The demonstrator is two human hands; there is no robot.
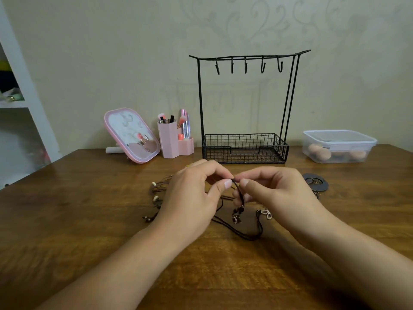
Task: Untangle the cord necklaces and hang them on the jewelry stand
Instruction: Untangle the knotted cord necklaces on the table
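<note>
Both the left hand (196,191) and right hand (274,191) pinch the thin black cord necklace (240,220), seemingly tangled; the black wire jewelry stand (245,148) has empty hooks.

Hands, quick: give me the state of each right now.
Left hand: fingers pinching the black cord necklace.
Right hand: fingers pinching the same cord, right beside the left.

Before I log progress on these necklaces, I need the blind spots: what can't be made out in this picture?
Head view only:
- How many black cord necklaces are tangled: too thin, partly under the hands.
- The knot itself: hidden between the left hand and right hand pinching it.
- Brown beaded cords: partly covered by the left hand.
- Small metal pieces by the dark disc: too small, partly behind the right hand.
</note>
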